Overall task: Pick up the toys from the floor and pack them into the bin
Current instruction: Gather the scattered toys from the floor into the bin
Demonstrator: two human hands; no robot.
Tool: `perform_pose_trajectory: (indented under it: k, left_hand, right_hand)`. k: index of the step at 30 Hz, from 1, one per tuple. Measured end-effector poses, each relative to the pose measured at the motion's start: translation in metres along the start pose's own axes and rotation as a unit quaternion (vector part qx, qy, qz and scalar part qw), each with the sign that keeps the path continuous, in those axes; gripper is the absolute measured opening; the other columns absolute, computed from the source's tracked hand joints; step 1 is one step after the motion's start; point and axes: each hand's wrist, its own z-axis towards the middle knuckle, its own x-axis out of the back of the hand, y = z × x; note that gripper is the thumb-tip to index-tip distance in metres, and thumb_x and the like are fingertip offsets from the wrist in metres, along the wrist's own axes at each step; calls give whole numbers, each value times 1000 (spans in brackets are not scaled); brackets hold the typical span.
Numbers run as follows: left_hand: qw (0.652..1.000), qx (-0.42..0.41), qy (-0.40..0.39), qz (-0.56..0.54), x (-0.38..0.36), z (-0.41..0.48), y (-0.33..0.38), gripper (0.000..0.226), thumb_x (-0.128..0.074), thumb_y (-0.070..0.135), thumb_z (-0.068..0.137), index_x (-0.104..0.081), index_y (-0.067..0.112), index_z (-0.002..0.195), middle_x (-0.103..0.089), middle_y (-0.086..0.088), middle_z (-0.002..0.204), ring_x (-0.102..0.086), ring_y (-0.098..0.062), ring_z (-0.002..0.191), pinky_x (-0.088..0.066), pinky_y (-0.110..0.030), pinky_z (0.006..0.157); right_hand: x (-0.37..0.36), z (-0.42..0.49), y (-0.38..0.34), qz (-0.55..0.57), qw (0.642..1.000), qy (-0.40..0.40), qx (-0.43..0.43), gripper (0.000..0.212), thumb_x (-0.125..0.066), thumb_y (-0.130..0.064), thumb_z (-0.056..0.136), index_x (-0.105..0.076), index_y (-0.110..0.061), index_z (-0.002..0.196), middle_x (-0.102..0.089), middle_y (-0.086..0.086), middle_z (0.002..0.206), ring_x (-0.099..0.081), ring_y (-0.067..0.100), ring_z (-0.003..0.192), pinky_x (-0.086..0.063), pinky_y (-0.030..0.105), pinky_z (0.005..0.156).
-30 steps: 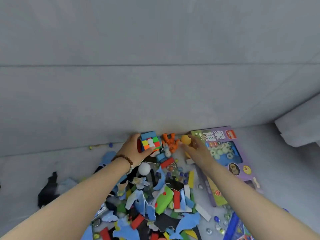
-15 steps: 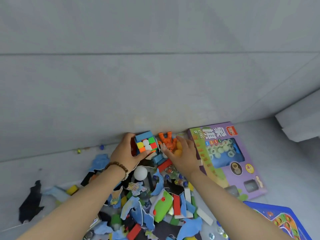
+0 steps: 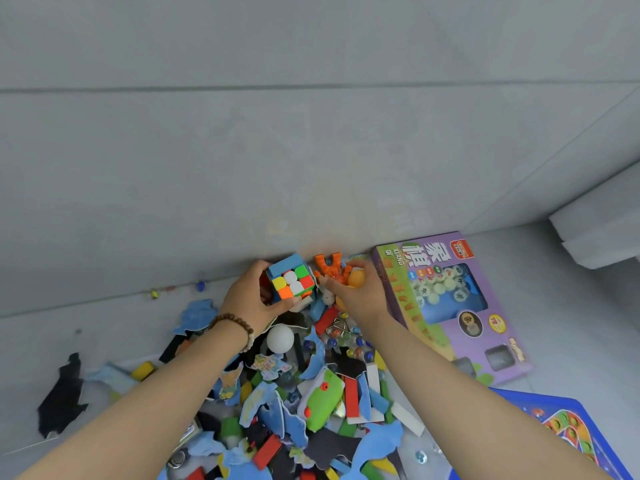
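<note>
A pile of toys lies on the grey floor against the wall: blue puzzle pieces, coloured blocks, marbles, a white ball and a green toy. My left hand grips a colourful puzzle cube at the far end of the pile. Right beside it, my right hand holds an orange ball and touches an orange figure. No bin is in view.
A purple game box lies flat to the right of the pile, against the wall. A blue game board shows at the lower right. A black scrap lies at the left, and a few marbles sit along the wall.
My right hand has moved left from the game box to the orange figure, carrying the orange ball. My left hand keeps its grip on the cube. The view has tilted slightly.
</note>
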Motion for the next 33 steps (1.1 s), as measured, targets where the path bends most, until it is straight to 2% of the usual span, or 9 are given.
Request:
perform_pose_trajectory:
  k: [8, 13, 15, 17, 19, 23, 28, 31, 33]
  left_hand:
    - [1000, 4, -4, -27, -5, -4, 1, 49, -80, 32, 70, -49, 24, 106, -65, 4, 105, -64, -12, 93, -52, -25, 76]
    - [998, -4, -2, -60, -1, -9, 11, 44, -77, 29, 73, -46, 27, 104, -60, 14, 92, -58, 4, 76, -43, -6, 60]
    - [997, -15, 8, -69, 6, -13, 22, 45, -77, 31, 73, -44, 29, 105, -60, 13, 95, -61, 0, 79, -48, -12, 65]
    - [996, -30, 20, -80, 18, -19, 36, 47, -76, 32, 73, -45, 29, 108, -61, 9, 104, -64, -10, 87, -54, -26, 74]
    - [994, -41, 31, -97, 37, -32, 57, 48, -76, 31, 74, -44, 28, 110, -60, 11, 105, -65, -10, 86, -52, -23, 71]
    - [994, -64, 29, -84, 92, -86, 110, 48, -74, 33, 75, -42, 27, 111, -54, 25, 97, -65, -5, 80, -47, -17, 64]
    - [991, -81, 81, -64, 188, -195, 150, 52, -73, 37, 76, -41, 27, 115, -58, 21, 98, -68, -8, 79, -54, -25, 67]
    - [985, -96, 129, -60, 250, -271, 159, 49, -75, 38, 74, -45, 26, 110, -55, 18, 109, -68, -2, 73, -52, -18, 66]
    - [979, -98, 163, -78, 289, -324, 162, 49, -75, 41, 71, -47, 27, 109, -54, 18, 114, -69, -1, 73, -49, -14, 65]
  right_hand:
    - [2, -4, 6, 128, 992, -11, -17, 51, -81, -16, 71, -48, -24, 109, -61, -2, 96, -61, 11, 84, -54, 25, 67]
    - [5, -5, 2, 169, 986, 11, -4, 51, -82, -8, 68, -50, -20, 106, -65, 10, 102, -63, 18, 83, -56, 31, 71]
    - [13, -9, -5, 180, 983, 11, 12, 50, -81, -4, 69, -51, -18, 106, -65, 13, 102, -65, 19, 83, -57, 36, 74]
    - [26, -18, -19, 189, 981, 2, 30, 50, -80, -2, 70, -50, -16, 109, -64, 11, 97, -64, 16, 77, -58, 30, 65]
    - [41, -35, -39, 188, 981, -11, 49, 52, -80, -4, 71, -50, -16, 111, -63, 6, 93, -63, 12, 72, -56, 23, 56]
    - [67, -92, -96, 162, 981, -30, 99, 54, -82, -10, 69, -52, -21, 112, -66, 3, 98, -66, 12, 77, -57, 22, 59]
    - [69, -207, -186, 144, 967, -123, 170, 53, -82, -10, 68, -51, -23, 109, -64, -3, 91, -64, 4, 69, -53, 18, 56]
    - [53, -290, -230, 158, 949, -194, 190, 52, -79, -3, 70, -51, -19, 110, -63, -3, 86, -62, -4, 57, -51, 15, 52]
    - [35, -341, -248, 155, 937, -237, 205, 51, -80, -4, 69, -52, -21, 108, -65, 0, 88, -63, 2, 63, -55, 22, 60]
